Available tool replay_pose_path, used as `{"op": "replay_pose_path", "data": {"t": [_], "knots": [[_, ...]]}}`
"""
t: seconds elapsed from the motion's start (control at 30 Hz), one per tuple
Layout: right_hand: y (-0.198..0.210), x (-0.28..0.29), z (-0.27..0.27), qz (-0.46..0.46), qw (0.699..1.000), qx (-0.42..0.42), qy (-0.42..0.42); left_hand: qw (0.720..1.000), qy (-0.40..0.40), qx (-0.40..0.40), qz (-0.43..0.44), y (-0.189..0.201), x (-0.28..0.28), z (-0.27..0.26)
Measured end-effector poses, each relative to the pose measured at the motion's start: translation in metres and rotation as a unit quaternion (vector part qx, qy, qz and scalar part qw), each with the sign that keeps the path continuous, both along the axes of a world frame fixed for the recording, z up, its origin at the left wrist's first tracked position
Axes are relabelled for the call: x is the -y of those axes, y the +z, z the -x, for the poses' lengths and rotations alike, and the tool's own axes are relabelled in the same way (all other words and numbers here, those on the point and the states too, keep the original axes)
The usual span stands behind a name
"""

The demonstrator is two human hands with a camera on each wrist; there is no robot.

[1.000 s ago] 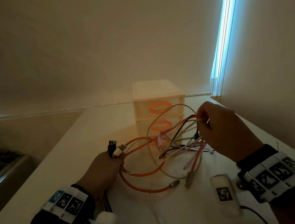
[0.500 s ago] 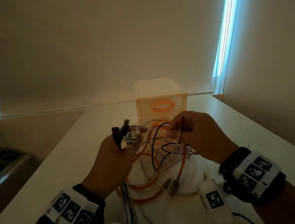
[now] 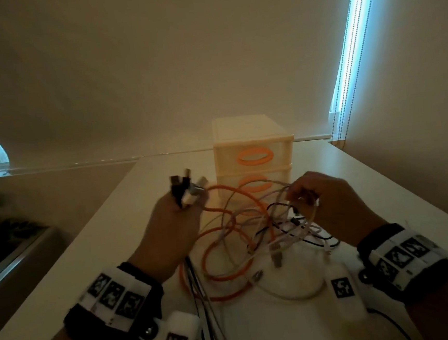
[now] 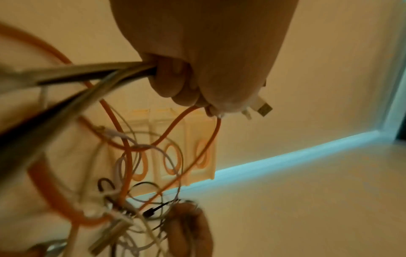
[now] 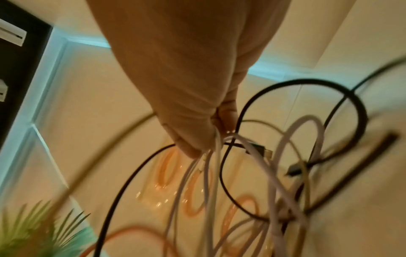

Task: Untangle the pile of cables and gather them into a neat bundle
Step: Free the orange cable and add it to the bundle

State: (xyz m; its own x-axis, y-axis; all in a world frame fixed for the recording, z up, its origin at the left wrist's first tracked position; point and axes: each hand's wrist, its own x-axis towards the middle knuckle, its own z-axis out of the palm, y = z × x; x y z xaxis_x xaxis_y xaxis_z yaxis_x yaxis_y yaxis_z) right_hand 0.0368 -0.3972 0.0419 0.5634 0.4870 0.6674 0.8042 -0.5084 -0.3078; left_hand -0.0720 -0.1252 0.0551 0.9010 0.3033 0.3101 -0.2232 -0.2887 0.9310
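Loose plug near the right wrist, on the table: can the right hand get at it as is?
Probably not yet. The right hand is full, its fingers pinching white cables, with loops of the tangle hanging between it and the plug. Nothing covers the plug itself.

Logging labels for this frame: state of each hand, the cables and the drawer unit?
left hand: fist gripping a bunch of cable ends, plugs sticking out above it
right hand: pinching thin white strands in the tangle
cable plugs: gathered together, raised off the table
orange cable: looped, one end in the left hand
cable tangle: still knotted, partly lifted
drawer unit: visible drawers closed
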Motion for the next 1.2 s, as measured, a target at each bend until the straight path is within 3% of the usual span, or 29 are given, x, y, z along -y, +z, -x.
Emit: {"op": "replay_pose_path", "data": {"t": [0.1, 0.17, 0.3, 0.43, 0.5, 0.6, 0.67, 0.7, 0.73, 0.8, 0.87, 1.03, 1.13, 1.2], "knots": [[-0.002, 0.032, -0.016, 0.01, 0.993, 0.019, -0.112, 0.978, 0.011, 0.027, 0.207, 0.011, -0.016, 0.004], [-0.002, 0.052, -0.022, 0.011, 0.987, -0.014, -0.158, 0.96, 0.012, 0.039, 0.277, 0.017, -0.029, 0.006], [0.001, 0.062, -0.018, 0.073, 0.977, -0.161, -0.116, 0.958, -0.002, 0.024, 0.286, 0.013, -0.037, 0.004], [0.011, 0.06, -0.008, 0.126, 0.971, -0.192, -0.067, 0.972, -0.024, 0.014, 0.233, 0.006, -0.029, 0.004], [0.025, 0.058, 0.0, 0.059, 0.976, -0.179, -0.112, 0.972, -0.036, 0.013, 0.232, 0.006, -0.026, 0.006], [0.056, 0.043, 0.023, -0.166, 0.964, -0.104, -0.182, 0.967, -0.046, 0.02, 0.249, 0.008, -0.024, 0.009], [0.078, 0.022, 0.047, -0.303, 0.943, -0.082, -0.113, 0.962, -0.062, 0.024, 0.264, 0.008, -0.022, 0.011], [0.084, 0.008, 0.058, -0.334, 0.932, -0.134, -0.043, 0.959, -0.076, 0.024, 0.27, 0.009, -0.02, 0.012], [0.089, -0.011, 0.07, -0.337, 0.911, -0.233, 0.041, 0.958, -0.091, 0.022, 0.272, 0.008, -0.018, 0.013], [0.08, -0.048, 0.087, -0.279, 0.836, -0.442, 0.167, 0.957, -0.116, 0.011, 0.264, 0.007, -0.012, 0.017], [0.059, -0.08, 0.095, -0.233, 0.777, -0.553, 0.188, 0.96, -0.14, -0.004, 0.244, 0.005, -0.005, 0.02], [0.016, -0.107, 0.085, -0.348, 0.677, -0.626, 0.168, 0.959, -0.199, -0.057, 0.194, -0.002, 0.007, 0.022], [0.016, -0.1, 0.075, -0.444, 0.618, -0.615, 0.208, 0.955, -0.239, -0.081, 0.155, -0.008, 0.013, 0.022], [0.02, -0.09, 0.067, -0.526, 0.558, -0.59, 0.252, 0.952, -0.241, -0.09, 0.165, -0.01, 0.014, 0.021]]}}
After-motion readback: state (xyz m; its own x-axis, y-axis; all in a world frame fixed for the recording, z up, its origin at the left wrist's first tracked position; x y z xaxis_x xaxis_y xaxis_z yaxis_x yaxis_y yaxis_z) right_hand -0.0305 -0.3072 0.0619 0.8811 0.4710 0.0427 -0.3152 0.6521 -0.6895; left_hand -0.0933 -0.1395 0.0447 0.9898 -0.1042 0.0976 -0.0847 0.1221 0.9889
